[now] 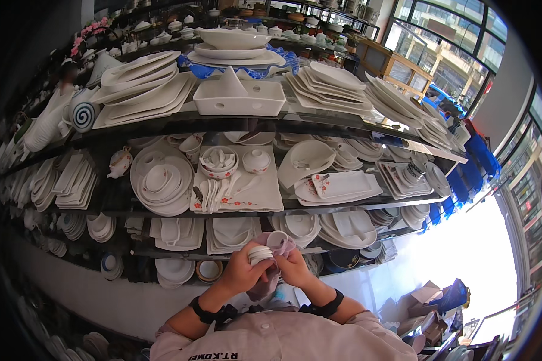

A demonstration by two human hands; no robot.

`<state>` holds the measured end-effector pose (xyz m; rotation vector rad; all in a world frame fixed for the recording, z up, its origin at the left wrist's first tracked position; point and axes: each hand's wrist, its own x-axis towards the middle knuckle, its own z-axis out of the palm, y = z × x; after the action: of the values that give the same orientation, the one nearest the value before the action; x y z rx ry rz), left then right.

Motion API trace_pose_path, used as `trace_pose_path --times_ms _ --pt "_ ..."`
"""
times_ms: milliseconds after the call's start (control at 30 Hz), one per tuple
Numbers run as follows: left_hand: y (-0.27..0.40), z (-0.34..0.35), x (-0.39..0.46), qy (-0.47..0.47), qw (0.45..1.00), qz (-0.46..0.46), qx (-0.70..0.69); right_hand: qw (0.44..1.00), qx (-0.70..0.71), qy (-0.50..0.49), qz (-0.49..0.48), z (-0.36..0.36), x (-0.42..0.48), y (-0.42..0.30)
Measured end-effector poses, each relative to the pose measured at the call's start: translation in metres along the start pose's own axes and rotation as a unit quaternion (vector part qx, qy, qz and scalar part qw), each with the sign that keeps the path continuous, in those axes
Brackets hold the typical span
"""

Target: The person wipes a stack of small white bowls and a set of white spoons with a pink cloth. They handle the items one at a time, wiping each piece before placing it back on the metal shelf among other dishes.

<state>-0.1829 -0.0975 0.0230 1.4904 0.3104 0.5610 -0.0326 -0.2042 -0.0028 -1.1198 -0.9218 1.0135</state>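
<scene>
My left hand [243, 270] grips a short stack of small white ceramic dishes [260, 255], held on edge just in front of the shelves. Beside it, my right hand [294, 267] holds a pinkish cloth [266, 289] wrapped around a small white cup [278, 238]. Both hands are close together at chest height, and the cloth hangs down between them. Fingers and cloth hide part of the cup. Behind them, on a lower shelf, lie white square plates with a bowl [231, 234] on top.
Glass shelves hold stacked white plates [140, 90], a rectangular white dish [239, 101] and a flower-patterned square plate [266, 194] bearing spoons and bowls. A swirl-patterned jug [82, 110] stands at the upper left. Cardboard boxes [427, 298] lie on the floor at the right.
</scene>
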Motion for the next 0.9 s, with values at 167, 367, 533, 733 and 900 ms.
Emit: trace_pose_path --times_ms 167,367,533,733,900 --pt "0.007 -0.007 -0.006 0.000 0.973 0.093 0.209 0.993 -0.078 0.075 -0.045 0.009 0.008 -0.002" --pt "0.025 -0.022 -0.012 -0.027 0.955 0.021 0.296 0.974 -0.108 0.182 -0.076 0.000 0.013 0.003" --pt "0.026 -0.031 -0.009 0.025 0.989 0.014 0.145 0.989 -0.104 0.093 -0.051 -0.020 0.011 -0.006" --pt "0.029 -0.017 0.001 0.109 0.989 0.081 0.049 0.990 -0.140 -0.020 0.009 0.011 0.006 -0.018" --pt "0.031 -0.008 0.002 0.102 0.993 0.062 0.001 0.985 -0.168 -0.043 -0.007 0.014 0.006 -0.028"
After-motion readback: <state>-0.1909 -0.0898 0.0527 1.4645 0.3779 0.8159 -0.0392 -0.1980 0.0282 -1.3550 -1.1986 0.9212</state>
